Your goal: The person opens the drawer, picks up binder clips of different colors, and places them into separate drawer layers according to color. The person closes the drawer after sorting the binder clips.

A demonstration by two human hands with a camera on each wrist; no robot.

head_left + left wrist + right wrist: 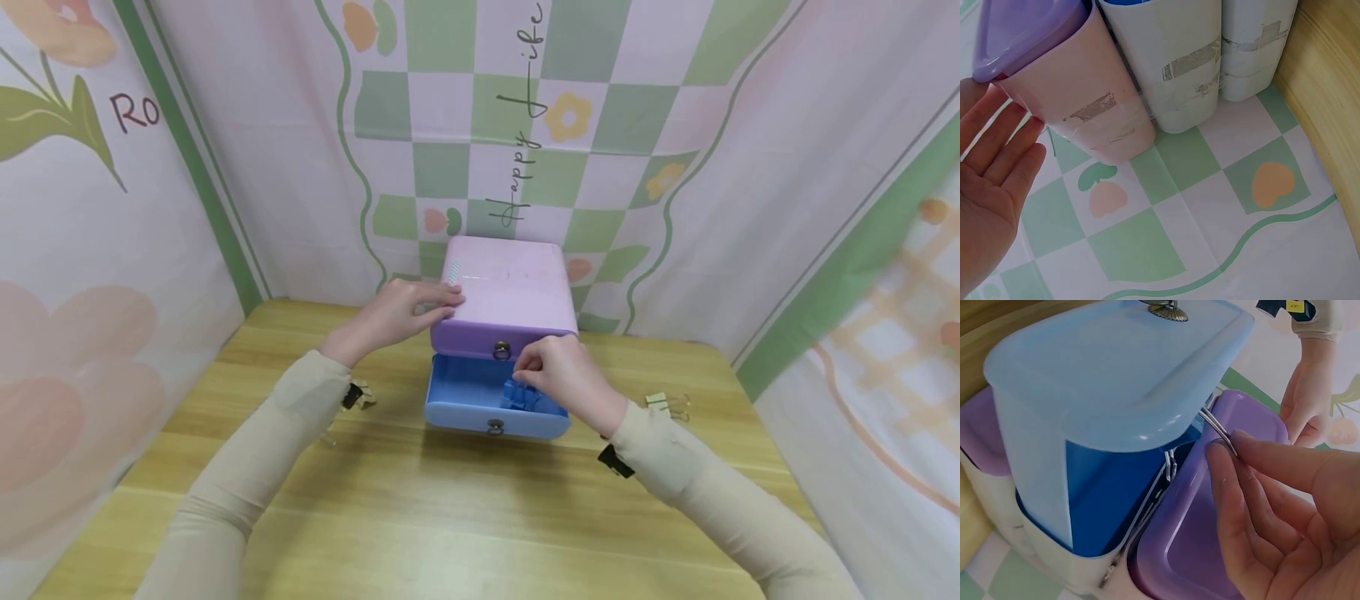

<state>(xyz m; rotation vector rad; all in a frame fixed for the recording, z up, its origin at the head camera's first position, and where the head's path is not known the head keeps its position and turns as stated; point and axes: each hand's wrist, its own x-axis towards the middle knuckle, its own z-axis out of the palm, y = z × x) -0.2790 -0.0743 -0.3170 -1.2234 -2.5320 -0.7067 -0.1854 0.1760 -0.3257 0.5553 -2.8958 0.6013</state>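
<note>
A small stacked drawer cabinet with a pink top [517, 283] stands on the table, its blue drawer [465, 417] pulled out below a purple drawer [461, 339]. My left hand [408, 312] touches the top's left edge with fairly straight fingers. Over the right side of the blue drawer, my right hand [562, 371] pinches the silver wire handle [1215, 427] of a blue binder clip [520, 395] between thumb and fingertips. In the right wrist view the drawer front hides most of the clip; another wire handle [1170, 464] shows beside it.
Light yellow binder clips [660, 404] lie on the wooden table [480, 517] to the right. More pale clips [365, 394] lie to the left, partly behind my left forearm. A patterned cloth [438, 108] hangs right behind the cabinet.
</note>
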